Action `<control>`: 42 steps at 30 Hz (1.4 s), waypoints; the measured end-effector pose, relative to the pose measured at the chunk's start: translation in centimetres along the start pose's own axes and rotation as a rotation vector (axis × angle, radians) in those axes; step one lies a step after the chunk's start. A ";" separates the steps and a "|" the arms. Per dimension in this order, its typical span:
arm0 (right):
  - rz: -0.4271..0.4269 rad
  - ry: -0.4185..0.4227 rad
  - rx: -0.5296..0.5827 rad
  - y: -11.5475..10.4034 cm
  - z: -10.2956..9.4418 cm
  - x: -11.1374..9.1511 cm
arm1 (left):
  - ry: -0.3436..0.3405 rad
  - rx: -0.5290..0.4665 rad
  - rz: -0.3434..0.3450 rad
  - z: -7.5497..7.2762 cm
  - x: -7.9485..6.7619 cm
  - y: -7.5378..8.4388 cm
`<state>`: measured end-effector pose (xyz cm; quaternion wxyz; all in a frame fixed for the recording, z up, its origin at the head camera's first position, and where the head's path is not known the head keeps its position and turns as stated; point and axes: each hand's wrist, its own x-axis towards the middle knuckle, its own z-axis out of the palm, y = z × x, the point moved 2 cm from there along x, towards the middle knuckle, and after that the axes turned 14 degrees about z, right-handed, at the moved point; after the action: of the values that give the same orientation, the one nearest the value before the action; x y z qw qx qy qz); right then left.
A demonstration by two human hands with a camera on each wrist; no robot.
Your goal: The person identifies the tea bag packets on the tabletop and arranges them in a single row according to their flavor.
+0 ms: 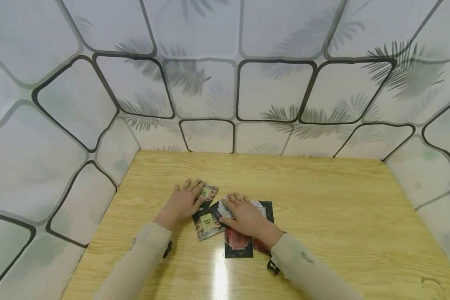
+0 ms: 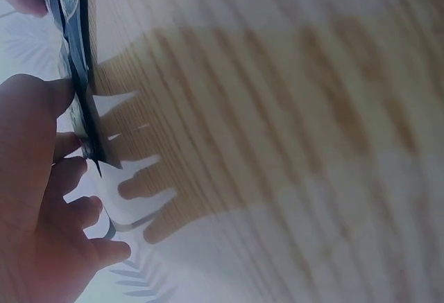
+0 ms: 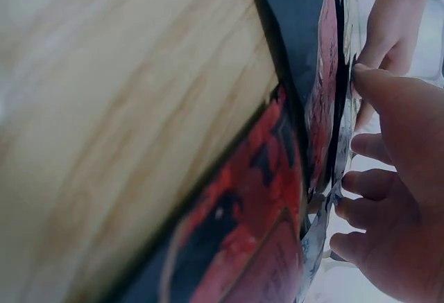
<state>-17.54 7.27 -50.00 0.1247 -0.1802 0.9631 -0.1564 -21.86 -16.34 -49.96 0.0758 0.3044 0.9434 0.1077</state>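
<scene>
Several flat, dark-edged printed packets lie overlapping on the wooden table. My left hand (image 1: 183, 200) rests with extended fingers on a packet with a yellow label (image 1: 209, 191) at the upper left of the group. Below it lies another yellow-labelled packet (image 1: 207, 226). Palm down, my right hand (image 1: 245, 216) spreads over a whitish packet (image 1: 225, 210), partly hiding it. Nearer me, a red packet (image 1: 238, 243) sticks out beneath that hand; a second red packet (image 3: 239, 227) shows its face in the right wrist view. In the left wrist view, my thumb touches a packet's dark edge (image 2: 82, 74).
The packets sit near the middle of the wood-grain table (image 1: 341, 216). Pale fabric walls (image 1: 210, 91) with dark outlines and leaf prints stand at the back and both sides. Black wrist straps show at the left (image 1: 167, 249) and right (image 1: 273, 266) sleeves.
</scene>
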 end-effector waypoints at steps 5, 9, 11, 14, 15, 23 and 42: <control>0.001 -0.015 0.005 0.0 0.1 0.0 | 0.016 0.009 -0.001 0.1 0.4 0.0; 0.000 -0.023 0.019 0.1 0.2 0.1 | 0.013 0.013 -0.010 0.4 0.7 -0.2; -0.003 -0.024 0.020 0.2 0.3 0.1 | 0.015 0.015 -0.010 0.4 0.8 -0.3; -0.008 -0.027 0.026 0.2 0.3 0.1 | 0.013 0.013 -0.010 0.5 1.0 -0.3; -0.008 -0.028 0.029 0.2 0.3 0.1 | 0.015 0.010 -0.009 0.5 1.1 -0.3; -0.017 -0.027 0.046 0.3 0.1 0.0 | 0.006 -0.009 -0.020 0.2 2.1 -0.5; -0.008 -0.039 0.027 0.4 0.1 -0.1 | -0.004 0.010 -0.046 -0.3 3.7 -2.3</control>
<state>-17.50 7.64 -50.23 0.1453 -0.1855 0.9575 -0.1665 -26.23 -16.02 -50.50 0.0787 0.2833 0.9505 0.1004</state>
